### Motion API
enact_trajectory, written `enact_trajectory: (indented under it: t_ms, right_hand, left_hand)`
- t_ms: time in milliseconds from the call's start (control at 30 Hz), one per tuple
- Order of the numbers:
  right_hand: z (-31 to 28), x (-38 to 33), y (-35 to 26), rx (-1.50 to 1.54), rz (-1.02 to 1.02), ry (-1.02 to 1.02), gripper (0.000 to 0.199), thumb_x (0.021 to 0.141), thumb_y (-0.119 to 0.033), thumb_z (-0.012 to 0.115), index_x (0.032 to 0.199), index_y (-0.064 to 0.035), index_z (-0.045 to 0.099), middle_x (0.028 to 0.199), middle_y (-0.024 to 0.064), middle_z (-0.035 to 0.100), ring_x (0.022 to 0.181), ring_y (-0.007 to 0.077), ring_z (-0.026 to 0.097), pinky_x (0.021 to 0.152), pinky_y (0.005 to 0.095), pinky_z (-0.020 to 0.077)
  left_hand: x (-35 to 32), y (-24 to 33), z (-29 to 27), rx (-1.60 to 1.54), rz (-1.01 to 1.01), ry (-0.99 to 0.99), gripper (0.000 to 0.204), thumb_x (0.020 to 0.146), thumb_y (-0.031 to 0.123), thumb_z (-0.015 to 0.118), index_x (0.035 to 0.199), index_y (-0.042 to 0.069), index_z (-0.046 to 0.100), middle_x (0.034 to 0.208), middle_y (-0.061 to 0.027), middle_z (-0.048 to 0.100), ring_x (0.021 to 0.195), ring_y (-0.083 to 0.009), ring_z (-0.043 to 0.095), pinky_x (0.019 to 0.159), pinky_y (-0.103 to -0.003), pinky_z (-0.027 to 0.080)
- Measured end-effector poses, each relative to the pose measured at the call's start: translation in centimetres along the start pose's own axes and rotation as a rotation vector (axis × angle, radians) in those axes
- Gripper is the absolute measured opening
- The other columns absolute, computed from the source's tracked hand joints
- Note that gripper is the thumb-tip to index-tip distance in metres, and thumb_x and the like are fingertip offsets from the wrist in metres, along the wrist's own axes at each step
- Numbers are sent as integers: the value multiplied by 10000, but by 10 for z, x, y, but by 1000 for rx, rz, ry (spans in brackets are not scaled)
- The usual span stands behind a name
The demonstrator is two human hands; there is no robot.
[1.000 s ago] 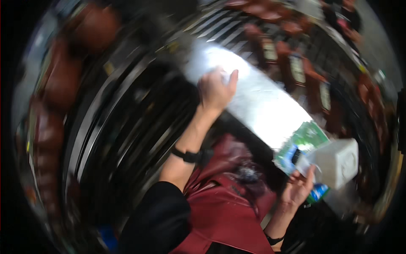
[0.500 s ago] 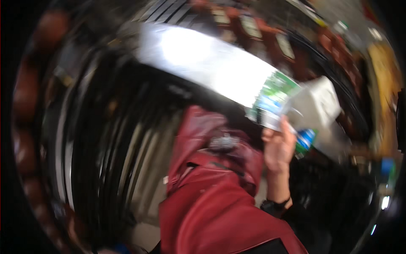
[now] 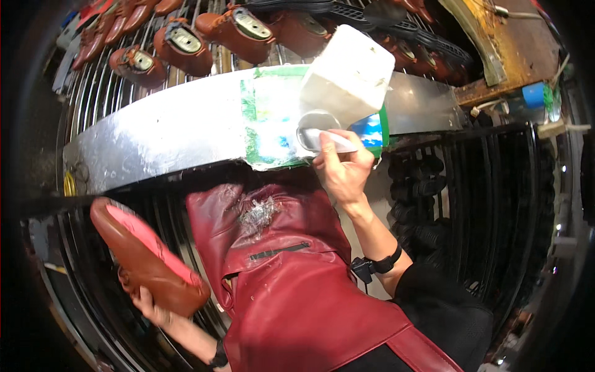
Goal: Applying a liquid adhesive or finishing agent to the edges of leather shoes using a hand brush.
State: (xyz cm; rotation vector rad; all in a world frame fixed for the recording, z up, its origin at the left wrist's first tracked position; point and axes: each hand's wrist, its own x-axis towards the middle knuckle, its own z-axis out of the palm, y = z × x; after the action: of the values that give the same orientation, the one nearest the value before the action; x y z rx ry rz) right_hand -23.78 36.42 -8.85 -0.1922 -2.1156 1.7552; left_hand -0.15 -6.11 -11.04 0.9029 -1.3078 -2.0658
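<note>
On the left, my left hand (image 3: 150,305) grips a brown leather shoe (image 3: 127,239) by its side, its pink underside turned up. My right hand (image 3: 347,170) is closed on a white-handled tool (image 3: 341,142) over the metal bench. The tool's tip reaches into a small round cup (image 3: 319,119); what the cup holds I cannot make out. Right behind it stands a boxy white container (image 3: 356,68). Both rest at a green-edged, printed sheet (image 3: 273,139) laid on the bench.
The narrow metal bench (image 3: 155,121) runs across in front of me. Several brown shoes (image 3: 238,31) stand on a barred rack behind it. Racks of dark soles (image 3: 415,192) are at the right. A wooden board (image 3: 527,56) sits at the far right, and a red apron (image 3: 304,291) covers my lap.
The view has swung and sharpened. My left hand with the brown shoe has come into sight. My right hand, open-looking and blurred before, now grips the white-handled tool at the cup.
</note>
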Motion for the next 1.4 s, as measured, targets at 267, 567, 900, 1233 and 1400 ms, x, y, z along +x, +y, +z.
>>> enact_trajectory:
  t_ms: [267, 567, 900, 1233, 1400]
  right_hand:
    - [10, -4, -18, 413, 337, 111, 231, 1040, -190, 689, 1010, 39, 684, 792, 115, 723, 576, 164, 688, 486, 283, 562]
    - [49, -21, -38, 742, 648, -288, 184, 1035, -163, 685, 1033, 21, 678, 837, 147, 727, 600, 189, 688, 494, 297, 549]
    - [124, 19, -22, 385, 352, -484, 167, 988, -114, 737, 976, 51, 719, 780, 100, 729, 590, 146, 686, 504, 271, 539]
    - [82, -4, -49, 406, 394, -702, 146, 963, -93, 749, 1004, 47, 752, 823, 89, 747, 647, 139, 689, 580, 282, 558]
    - [39, -55, -68, 389, -203, -879, 140, 891, -7, 749, 1027, 22, 768, 929, 161, 755, 805, 255, 744, 697, 368, 601]
  left_hand:
    - [127, -127, 4, 321, 608, -331, 449, 1021, 256, 648, 1422, 86, 539, 1503, -181, 564, 1384, -343, 545, 1170, -506, 430]
    - [60, -111, 177, 902, 1395, -662, 378, 998, 94, 641, 1337, 66, 475, 1429, -252, 575, 1292, -419, 583, 1065, -521, 502]
    - [54, -108, 169, 916, 1412, -600, 393, 993, 101, 650, 1337, 80, 461, 1390, -225, 587, 1266, -393, 592, 1045, -516, 510]
    - [58, -99, 178, 894, 1416, -599, 313, 998, 113, 624, 1292, 30, 554, 1395, -244, 612, 1259, -398, 604, 1068, -494, 500]
    - [55, -91, 186, 892, 1381, -623, 400, 980, 123, 648, 1352, 20, 543, 1414, -234, 602, 1283, -395, 591, 1093, -488, 484]
